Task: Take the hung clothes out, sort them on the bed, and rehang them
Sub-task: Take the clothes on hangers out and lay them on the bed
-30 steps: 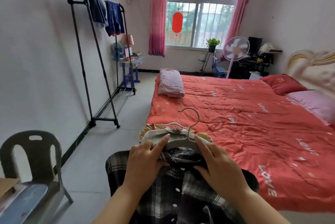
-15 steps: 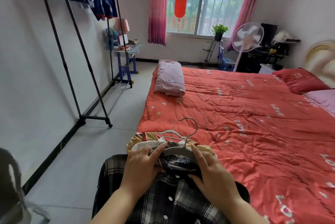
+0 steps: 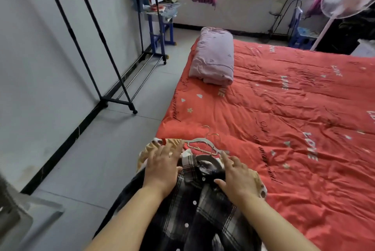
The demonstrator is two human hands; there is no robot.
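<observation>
The left hand (image 3: 162,166) and right hand (image 3: 238,178) are resting flat, fingers spread and gripping nothing, on the black-and-white plaid button shirt (image 3: 194,208), which is lying beneath them at the near corner of the red quilted bed (image 3: 284,145) (pale plastic hangers (image 3: 195,140) are sitting just beyond the fingertips).

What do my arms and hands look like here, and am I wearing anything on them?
Both are bare. The left hand and the right hand have no gloves. The left forearm and the right forearm show no sleeves as far as the picture's bottom edge. No watch or bracelet shows on either wrist. A ring would be too small to tell.
</observation>
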